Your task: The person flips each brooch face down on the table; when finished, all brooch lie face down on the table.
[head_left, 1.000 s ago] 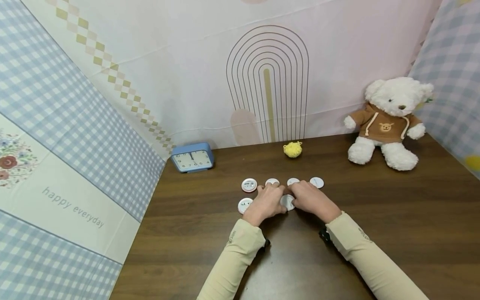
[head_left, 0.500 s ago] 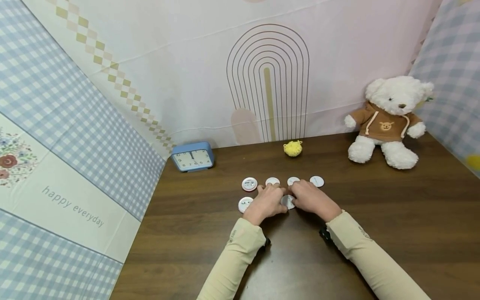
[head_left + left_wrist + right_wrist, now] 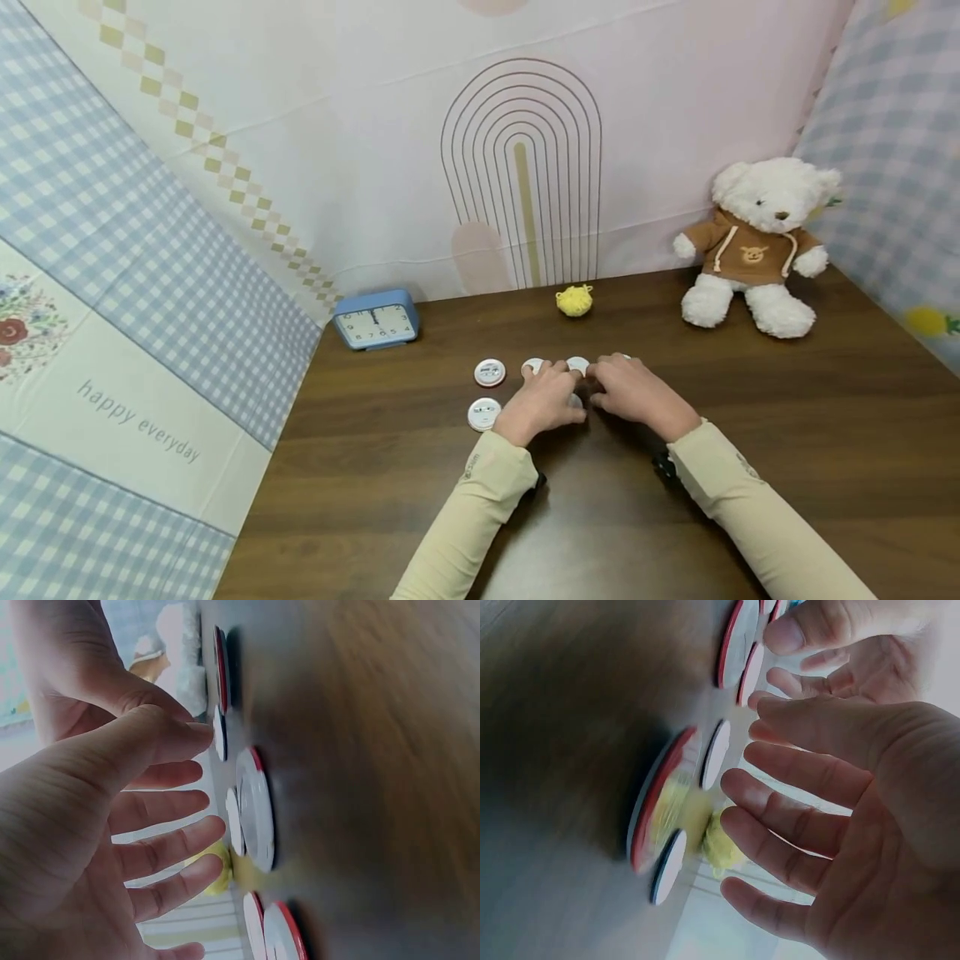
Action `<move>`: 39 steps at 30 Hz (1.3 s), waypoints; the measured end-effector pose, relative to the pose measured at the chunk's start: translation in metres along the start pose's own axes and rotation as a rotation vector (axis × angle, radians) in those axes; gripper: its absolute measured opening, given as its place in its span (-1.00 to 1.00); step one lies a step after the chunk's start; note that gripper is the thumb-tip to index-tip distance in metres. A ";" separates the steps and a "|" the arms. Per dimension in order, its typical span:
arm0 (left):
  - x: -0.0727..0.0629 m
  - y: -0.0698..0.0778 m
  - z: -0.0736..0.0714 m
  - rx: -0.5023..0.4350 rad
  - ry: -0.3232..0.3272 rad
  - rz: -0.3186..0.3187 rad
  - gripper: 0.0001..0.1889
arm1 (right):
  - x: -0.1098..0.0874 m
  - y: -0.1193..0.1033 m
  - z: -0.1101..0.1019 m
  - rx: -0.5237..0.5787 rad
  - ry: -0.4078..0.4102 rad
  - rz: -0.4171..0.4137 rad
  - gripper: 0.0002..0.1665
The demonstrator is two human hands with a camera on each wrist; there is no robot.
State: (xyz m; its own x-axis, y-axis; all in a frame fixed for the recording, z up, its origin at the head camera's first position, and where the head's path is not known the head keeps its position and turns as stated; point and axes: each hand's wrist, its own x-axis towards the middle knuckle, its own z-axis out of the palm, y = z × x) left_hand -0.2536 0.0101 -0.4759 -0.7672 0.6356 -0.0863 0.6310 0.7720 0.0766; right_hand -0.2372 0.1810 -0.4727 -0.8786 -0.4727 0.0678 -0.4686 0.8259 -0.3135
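Note:
Several round pin badges lie in two rows on the brown table. Two show their pin backs at left: an upper badge (image 3: pixel 490 372) and a lower badge (image 3: pixel 485 413). My left hand (image 3: pixel 542 402) hovers over the middle ones, fingers loosely bent, partly covering a lower-row badge (image 3: pixel 256 810). In the left wrist view nothing sits between its thumb and fingers. My right hand (image 3: pixel 633 390) is just to the right, fingers spread and holding nothing. Close to its fingertips is a red-rimmed shiny badge (image 3: pixel 658 802), hidden in the head view. A white badge (image 3: pixel 577 367) shows between the hands.
A blue clock (image 3: pixel 377 320) stands at the back left. Behind the badges sits a small yellow knitted ball (image 3: pixel 574 301). A white teddy bear (image 3: pixel 753 250) in a brown hoodie sits at the back right. Patterned cloth (image 3: pixel 360 167) hangs behind the table.
My right hand has moved right, away from the left hand, and now mostly covers the far-right badge. My left hand has shifted slightly relative to the badges. The head view has turned a little.

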 end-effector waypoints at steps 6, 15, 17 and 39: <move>0.007 0.011 0.001 0.005 -0.009 0.015 -0.53 | -0.007 0.007 -0.006 -0.013 -0.036 0.048 -0.75; 0.019 0.028 0.009 0.009 -0.010 0.050 -0.46 | -0.027 0.014 -0.010 -0.016 -0.033 0.074 -0.82; 0.020 0.031 0.009 0.016 -0.001 0.063 -0.45 | -0.031 0.016 -0.011 -0.027 -0.036 0.082 -0.81; 0.024 0.036 0.009 0.015 0.056 0.126 -0.75 | -0.038 0.026 -0.008 0.086 -0.082 0.095 -0.65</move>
State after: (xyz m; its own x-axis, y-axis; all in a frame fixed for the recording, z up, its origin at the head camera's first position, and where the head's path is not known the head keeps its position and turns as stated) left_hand -0.2481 0.0533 -0.4840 -0.6869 0.7265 -0.0218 0.7239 0.6865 0.0688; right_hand -0.2166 0.2226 -0.4760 -0.9066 -0.4200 -0.0420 -0.3710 0.8404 -0.3950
